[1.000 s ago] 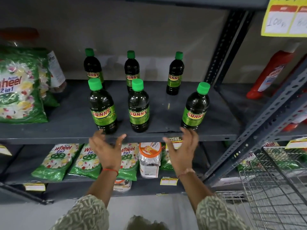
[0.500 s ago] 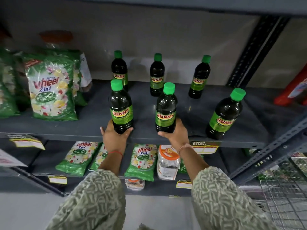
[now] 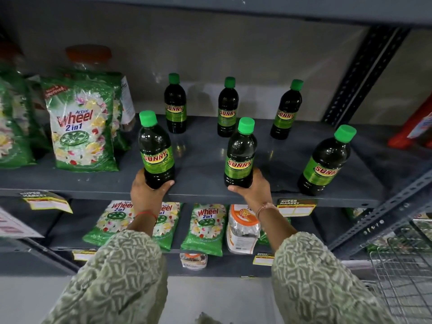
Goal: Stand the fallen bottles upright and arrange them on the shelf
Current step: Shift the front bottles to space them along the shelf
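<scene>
Fingers of my left hand (image 3: 146, 191) clasp the front-left bottle (image 3: 157, 150); my right hand (image 3: 253, 190) clasps the front-middle bottle (image 3: 240, 153). Both stand upright, directly ahead — spacing comes next, I judge.

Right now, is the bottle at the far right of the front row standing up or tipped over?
Standing upright. The front right bottle rests on its base on the shelf, green cap up; its lean looks like wide-angle distortion. Neither hand touches it.

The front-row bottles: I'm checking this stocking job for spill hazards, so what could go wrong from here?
The front right bottle stands close to the shelf edge, unheld; a knock could tip it off. The left hand and right hand grip their bottles only at the base, so sliding them could topple these tall bottles.
</scene>
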Motion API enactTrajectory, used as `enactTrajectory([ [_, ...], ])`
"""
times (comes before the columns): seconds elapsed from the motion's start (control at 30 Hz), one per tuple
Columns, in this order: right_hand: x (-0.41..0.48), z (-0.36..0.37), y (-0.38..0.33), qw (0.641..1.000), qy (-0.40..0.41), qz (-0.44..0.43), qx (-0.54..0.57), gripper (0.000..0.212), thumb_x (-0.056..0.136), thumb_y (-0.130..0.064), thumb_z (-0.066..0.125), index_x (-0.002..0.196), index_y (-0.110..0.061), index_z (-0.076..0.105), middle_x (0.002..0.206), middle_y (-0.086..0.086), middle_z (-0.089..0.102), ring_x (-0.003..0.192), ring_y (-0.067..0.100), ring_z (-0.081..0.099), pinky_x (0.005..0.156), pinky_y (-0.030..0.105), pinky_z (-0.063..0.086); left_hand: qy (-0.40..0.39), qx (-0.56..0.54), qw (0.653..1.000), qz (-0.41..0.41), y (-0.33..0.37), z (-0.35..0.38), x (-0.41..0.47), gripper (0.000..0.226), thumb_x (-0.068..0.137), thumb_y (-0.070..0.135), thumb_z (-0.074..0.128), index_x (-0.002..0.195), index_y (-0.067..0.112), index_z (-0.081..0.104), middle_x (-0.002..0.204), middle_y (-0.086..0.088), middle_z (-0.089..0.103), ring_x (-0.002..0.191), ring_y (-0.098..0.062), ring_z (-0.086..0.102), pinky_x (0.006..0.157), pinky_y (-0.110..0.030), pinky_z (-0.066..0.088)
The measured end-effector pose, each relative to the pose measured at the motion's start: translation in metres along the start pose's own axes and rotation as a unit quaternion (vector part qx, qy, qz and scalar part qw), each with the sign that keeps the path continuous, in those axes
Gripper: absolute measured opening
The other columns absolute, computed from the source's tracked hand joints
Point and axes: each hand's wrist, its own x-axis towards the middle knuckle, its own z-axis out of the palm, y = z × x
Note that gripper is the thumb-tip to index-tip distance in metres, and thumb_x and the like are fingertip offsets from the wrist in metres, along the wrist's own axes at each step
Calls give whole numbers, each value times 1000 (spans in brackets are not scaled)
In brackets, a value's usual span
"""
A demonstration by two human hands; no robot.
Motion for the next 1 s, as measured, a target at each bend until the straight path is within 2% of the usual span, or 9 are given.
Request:
enactTrajectory([
  [0.17, -2, 2, -1, 1000, -11, -2, -10, 60, 62, -19, 82, 111, -7, 50, 113, 13, 62, 93, 15, 51, 80, 24, 38, -16, 2, 1000, 12, -6, -3, 0, 60, 62, 22, 82, 116, 10, 57, 113, -17, 67, 106, -33, 61, 92, -43, 51],
  [0.43, -3, 3, 1, 1000, -5, -4, -21, 63, 62, -20, 82, 114, -6, 49, 115, 14, 61, 105, 25, 56, 83, 26, 41, -12, 17, 999, 28, -16, -10, -7, 59, 64, 27, 81, 115, 12, 57, 111, -15, 69, 102, -33, 62, 86, -43, 52],
  [1.0, -8, 1, -3, 999, -11, -16, -35, 61, 67, -18, 79, 117, -4, 47, 117, 15, 60, 109, 27, 55, 86, 26, 41, -9, 51, 998, 42, -24, -11, -6, 59, 64, 32, 81, 112, 8, 57, 107, -17, 69, 100, -36, 62, 81, -43, 51],
])
